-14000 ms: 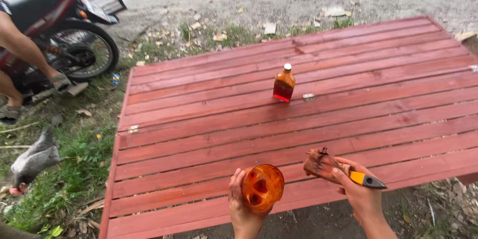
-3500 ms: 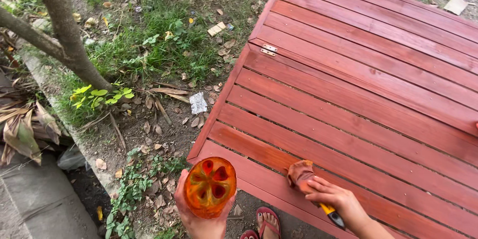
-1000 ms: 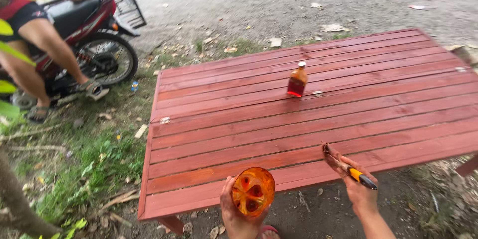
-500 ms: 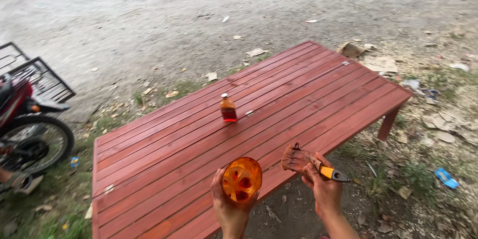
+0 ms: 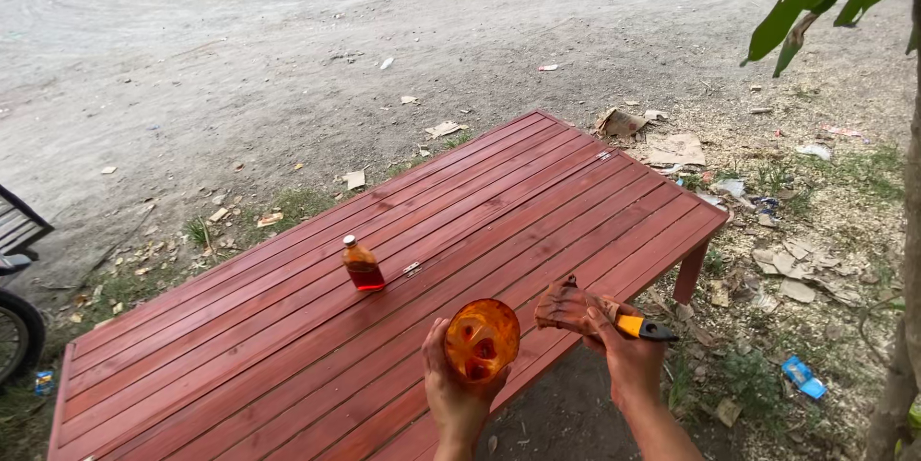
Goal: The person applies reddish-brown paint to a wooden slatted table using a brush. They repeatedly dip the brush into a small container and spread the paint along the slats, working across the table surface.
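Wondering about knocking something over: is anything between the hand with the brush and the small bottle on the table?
Nothing visible. Bare red slats lie between the right hand holding the brush and the bottle; the left hand's orange cup sits nearer.

— The table (image 5: 288, 327), is that wood?

— Wooden slats, coated red-brown, with a slight sheen and the grain showing through. The bottle (image 5: 363, 265) looks like clear glass, glossy.

— And the cup (image 5: 481, 340)?

— Translucent orange plastic, shiny. The brush (image 5: 595, 311) has stain-darkened, clumped bristles and a smooth yellow-and-black plastic handle.

— The road (image 5: 288, 48)?

— Rough, matt dirt and gravel.
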